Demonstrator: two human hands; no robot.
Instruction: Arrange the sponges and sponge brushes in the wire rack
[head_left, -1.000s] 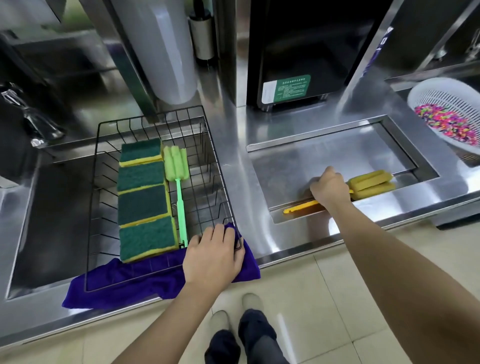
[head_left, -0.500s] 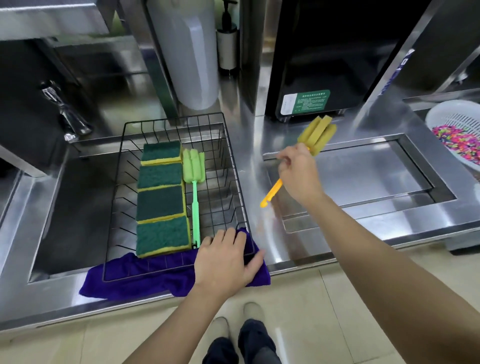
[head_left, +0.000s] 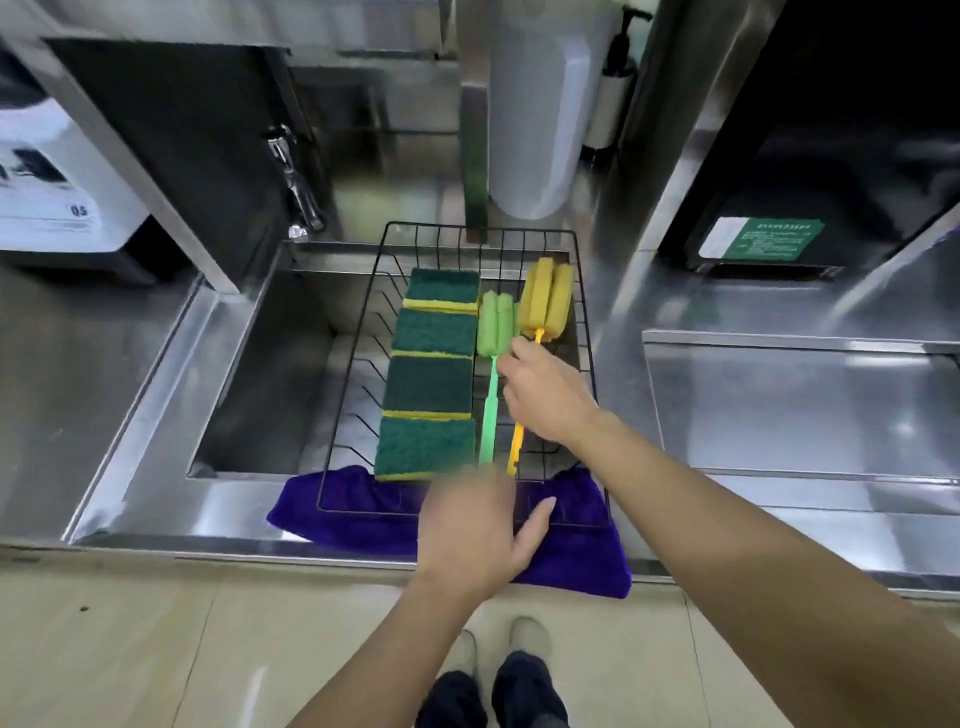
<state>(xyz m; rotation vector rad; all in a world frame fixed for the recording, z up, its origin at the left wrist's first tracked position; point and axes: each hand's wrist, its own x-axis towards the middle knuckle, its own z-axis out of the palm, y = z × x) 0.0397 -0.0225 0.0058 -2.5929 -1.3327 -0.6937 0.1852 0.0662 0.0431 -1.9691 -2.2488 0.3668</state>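
Note:
A black wire rack (head_left: 586, 332) sits over the sink on a purple cloth (head_left: 571, 551). Inside it, several green-and-yellow sponges (head_left: 431, 384) lie in a column on the left. A green sponge brush (head_left: 496, 332) lies just right of them. My right hand (head_left: 545, 395) grips the handle of a yellow sponge brush (head_left: 545, 299), which is inside the rack beside the green one, head toward the back. My left hand (head_left: 478, 530) rests on the rack's front edge and the cloth, fingers spread and blurred.
A steel sink (head_left: 260, 374) lies under the rack, with a tap (head_left: 296, 187) behind it. A recessed steel tray (head_left: 800, 405) is at the right. A white cylinder (head_left: 540, 114) and a black appliance (head_left: 810, 156) stand at the back. My feet show on the tiled floor.
My right hand carried the yellow sponge brush from the right-hand tray, up over the counter, and into the rack beside the green brush. My left hand stayed at the rack's front edge.

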